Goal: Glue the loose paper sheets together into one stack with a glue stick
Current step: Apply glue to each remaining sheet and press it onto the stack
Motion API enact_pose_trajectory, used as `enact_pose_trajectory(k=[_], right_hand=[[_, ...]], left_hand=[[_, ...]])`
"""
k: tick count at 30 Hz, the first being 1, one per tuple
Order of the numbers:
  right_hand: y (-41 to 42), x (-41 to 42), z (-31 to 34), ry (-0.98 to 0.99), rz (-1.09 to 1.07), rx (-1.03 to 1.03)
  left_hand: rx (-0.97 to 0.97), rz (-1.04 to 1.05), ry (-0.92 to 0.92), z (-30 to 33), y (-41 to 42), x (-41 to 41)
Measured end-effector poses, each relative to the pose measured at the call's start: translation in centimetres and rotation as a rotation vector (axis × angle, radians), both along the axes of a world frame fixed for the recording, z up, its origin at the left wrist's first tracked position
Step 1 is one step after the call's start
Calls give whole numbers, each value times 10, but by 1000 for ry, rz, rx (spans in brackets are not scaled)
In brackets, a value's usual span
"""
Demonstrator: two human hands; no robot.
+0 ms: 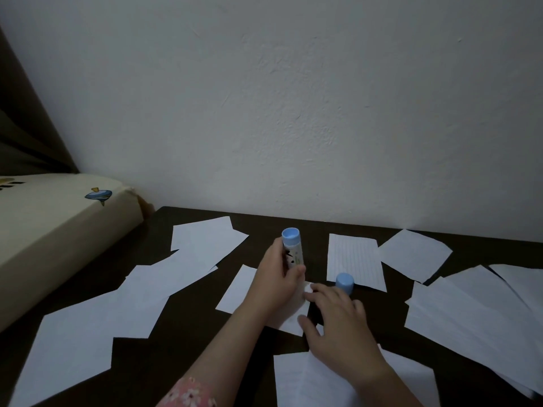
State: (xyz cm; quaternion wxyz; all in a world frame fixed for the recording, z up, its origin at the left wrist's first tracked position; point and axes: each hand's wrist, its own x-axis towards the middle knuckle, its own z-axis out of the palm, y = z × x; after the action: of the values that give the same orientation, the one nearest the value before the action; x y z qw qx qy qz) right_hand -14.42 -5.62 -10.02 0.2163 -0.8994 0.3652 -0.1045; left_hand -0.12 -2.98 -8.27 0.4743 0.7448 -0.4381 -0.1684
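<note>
Head view: dim room, dark desk [188,345] against a pale wall [293,98], loose paper sheets [202,245] scattered across most of it. Left hand [279,277] wrapped around the glue stick [292,249], fingers curled on the barrel, blue base end up, working end down on the small sheet [238,292] at centre. Right hand [338,312] flat and spread, fingers straight, pressing the near corner of that same sheet to pin it. Blue cap [344,282] standing off the stick, just beyond the right fingertips, at the edge of a lined sheet [354,259].

Risks from here, as judgement only: cap knocked over or rolled away by the right hand, being so close; sheet dragged or creased if the pinning pressure eases while the stick rubs; glue run past the paper edge onto the desk, sticking the sheet down; uncapped stick drying out if left open long. No stack visibly formed yet, so most of the task seemingly ahead.

Writing: dark marks and a greenish patch on the stick's label, too blurred to read, no brand legible. Spinning-top print on the cream mattress [58,230] at left, no text.
</note>
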Motion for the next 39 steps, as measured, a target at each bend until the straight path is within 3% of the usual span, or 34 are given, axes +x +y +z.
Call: enact_pose_trajectory(k=[9, 18, 39], right_hand=[[3, 3, -2, 19, -20, -56], [3, 4, 2, 17, -13, -62], [3, 4, 2, 58, -6, -68]], left_hand=[[14, -86, -131, -4, 1, -4], [81, -20, -194, -2, 0, 13], [137, 177, -144, 1, 22, 51]])
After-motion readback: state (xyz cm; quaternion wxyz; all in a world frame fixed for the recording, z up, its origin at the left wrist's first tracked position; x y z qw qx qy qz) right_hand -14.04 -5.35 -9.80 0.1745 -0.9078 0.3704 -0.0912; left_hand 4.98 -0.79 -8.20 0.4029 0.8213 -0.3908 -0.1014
